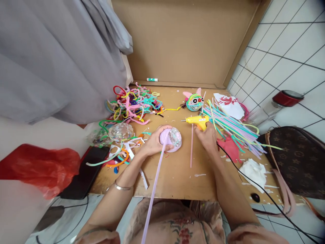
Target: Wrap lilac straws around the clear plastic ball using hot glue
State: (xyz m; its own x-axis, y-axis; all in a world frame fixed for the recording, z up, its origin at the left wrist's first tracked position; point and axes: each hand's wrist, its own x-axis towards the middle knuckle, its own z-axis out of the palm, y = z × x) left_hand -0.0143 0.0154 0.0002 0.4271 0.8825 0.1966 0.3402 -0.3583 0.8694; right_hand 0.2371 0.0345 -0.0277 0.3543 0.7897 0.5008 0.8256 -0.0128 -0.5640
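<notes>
Fingers of my left hand wrap round a clear ball partly covered with coils of lilac pipe cleaner. From it a long lilac strand runs down toward my lap. My right hand grips the handle of a yellow glue gun, its nozzle pointing left above the table. Beneath the gun a pink pipe cleaner lies on the wooden table. Behind the gun sits a striped ball figure with pink ears and eyes.
Tangled coloured pipe cleaners and a clear ball lie at left, near a black phone-like slab. Straight pipe cleaners, a brown bag and a red-lidded bottle are at right. A black cord trails from the gun.
</notes>
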